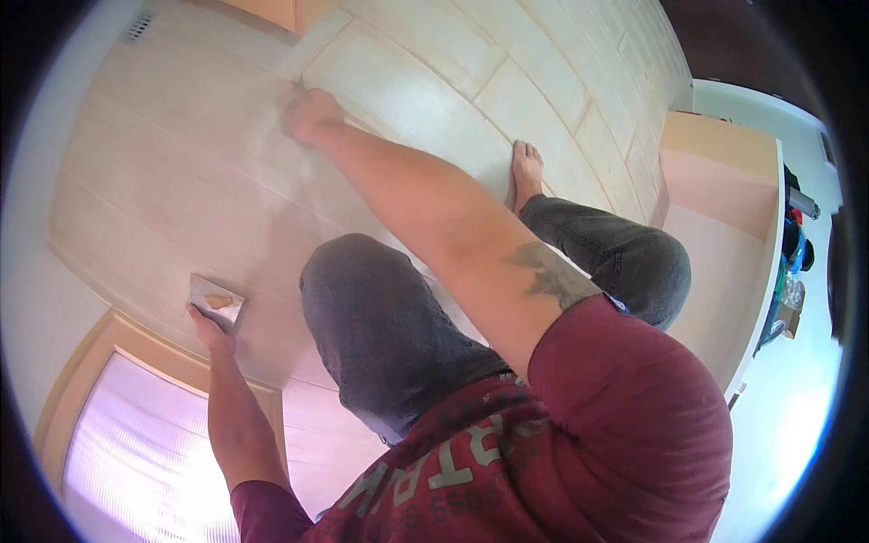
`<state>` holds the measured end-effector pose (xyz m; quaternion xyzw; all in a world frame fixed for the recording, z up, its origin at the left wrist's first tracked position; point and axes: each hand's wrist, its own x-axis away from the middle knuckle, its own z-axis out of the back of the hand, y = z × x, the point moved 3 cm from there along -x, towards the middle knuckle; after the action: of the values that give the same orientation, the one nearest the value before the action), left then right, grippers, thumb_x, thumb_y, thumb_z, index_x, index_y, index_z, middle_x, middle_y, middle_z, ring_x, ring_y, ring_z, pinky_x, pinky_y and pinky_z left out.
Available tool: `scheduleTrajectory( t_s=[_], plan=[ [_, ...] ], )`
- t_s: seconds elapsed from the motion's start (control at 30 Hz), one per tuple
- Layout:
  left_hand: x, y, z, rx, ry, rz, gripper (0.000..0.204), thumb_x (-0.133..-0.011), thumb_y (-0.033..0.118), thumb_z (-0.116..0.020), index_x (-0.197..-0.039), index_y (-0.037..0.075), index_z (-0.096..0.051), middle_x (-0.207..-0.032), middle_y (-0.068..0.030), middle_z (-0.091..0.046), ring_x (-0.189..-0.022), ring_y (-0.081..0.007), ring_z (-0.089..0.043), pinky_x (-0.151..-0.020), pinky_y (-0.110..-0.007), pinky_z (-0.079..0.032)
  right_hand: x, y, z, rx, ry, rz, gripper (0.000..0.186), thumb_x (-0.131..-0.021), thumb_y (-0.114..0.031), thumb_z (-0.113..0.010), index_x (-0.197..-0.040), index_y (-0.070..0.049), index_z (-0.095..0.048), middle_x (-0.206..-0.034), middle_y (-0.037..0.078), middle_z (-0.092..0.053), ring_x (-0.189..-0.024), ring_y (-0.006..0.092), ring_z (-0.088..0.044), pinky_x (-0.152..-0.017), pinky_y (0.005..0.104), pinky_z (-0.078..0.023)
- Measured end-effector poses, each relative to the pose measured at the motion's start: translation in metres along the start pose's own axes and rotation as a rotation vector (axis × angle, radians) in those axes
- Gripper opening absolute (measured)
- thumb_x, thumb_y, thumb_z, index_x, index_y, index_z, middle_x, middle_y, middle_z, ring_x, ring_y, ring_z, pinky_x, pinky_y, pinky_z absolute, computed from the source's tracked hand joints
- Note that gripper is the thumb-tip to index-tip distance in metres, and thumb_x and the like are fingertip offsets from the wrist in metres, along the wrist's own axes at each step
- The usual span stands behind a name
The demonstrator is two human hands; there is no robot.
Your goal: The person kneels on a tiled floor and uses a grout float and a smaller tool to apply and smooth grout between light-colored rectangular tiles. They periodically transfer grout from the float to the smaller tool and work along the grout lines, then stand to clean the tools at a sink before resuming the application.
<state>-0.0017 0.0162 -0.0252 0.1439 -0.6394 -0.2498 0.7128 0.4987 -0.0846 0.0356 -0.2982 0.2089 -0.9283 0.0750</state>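
Hold the trowel (218,301) level, left hand (212,329) fingers clamped on it; your right hand (313,116) blurs, its finger state indeterminable.

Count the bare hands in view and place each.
2. The bare left hand holds a flat, square grey plate at the picture's left; the bare, blurred right hand is at the pale rectangular floor tiles, upper left of centre. No others show.

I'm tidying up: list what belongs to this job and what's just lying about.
In use:
flat grey plate, in the left hand
plank-patterned floor, beneath the right hand (any tool there is too blurred)

Lying about, far right:
grey cylinder
clear plastic item
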Motion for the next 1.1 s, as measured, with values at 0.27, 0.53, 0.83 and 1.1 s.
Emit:
scheduleTrajectory(
  t_s=[0.27,0.53,0.83,1.1],
  plan=[
    [-0.025,-0.007,0.003,0.005,0.032,-0.049,0.09,-0.1,0.069,-0.051,-0.154,-0.003,-0.042,-0.151,-0.0151,-0.051,-0.135,-0.0295,-0.052,-0.113,-0.036,-0.043,-0.003,0.055,0.135,-0.499,-0.178,0.151,0.051,-0.093,-0.03,-0.07,-0.124,0.01,-0.064,-0.112,0.016,-0.072,-0.096,0.0235,-0.07,-0.087,0.0377,-0.055],
    [-0.019,0.003,0.001,0.011,-0.028,-0.022,0.093,-0.099,0.071,-0.049,-0.157,-0.001,-0.037,-0.154,-0.0134,-0.048,-0.136,-0.0313,-0.052,-0.115,-0.041,-0.042,0.076,0.173,0.25,-0.322,0.007,-0.049,0.052,-0.091,-0.036,-0.069,-0.121,0.007,-0.068,-0.112,0.016,-0.073,-0.099,0.0261,-0.07,-0.091,0.0367,-0.053],
    [-0.008,0.007,-0.002,-0.119,0.032,-0.011,0.085,-0.098,0.072,-0.048,-0.161,0.016,-0.034,-0.162,-0.0094,-0.038,-0.144,-0.0308,-0.042,-0.115,-0.047,-0.041,0.188,0.329,0.177,0.369,0.025,0.008,0.038,-0.095,-0.02,-0.053,-0.127,-0.01,-0.07,-0.116,0.024,-0.071,-0.109,0.0406,-0.068,-0.095,0.0513,-0.054],
    [0.025,0.014,-0.017,-0.152,0.062,-0.017,0.079,-0.099,0.07,-0.049,-0.159,0.02,-0.036,-0.156,-0.0085,-0.043,-0.14,-0.0303,-0.045,-0.111,-0.05,-0.047,0.227,0.369,0.102,0.507,0.165,0.06,0.053,-0.089,-0.01,-0.059,-0.142,-0.009,-0.058,-0.127,0.015,-0.061,-0.112,0.0352,-0.061,-0.094,0.0469,-0.053]
  ],
)
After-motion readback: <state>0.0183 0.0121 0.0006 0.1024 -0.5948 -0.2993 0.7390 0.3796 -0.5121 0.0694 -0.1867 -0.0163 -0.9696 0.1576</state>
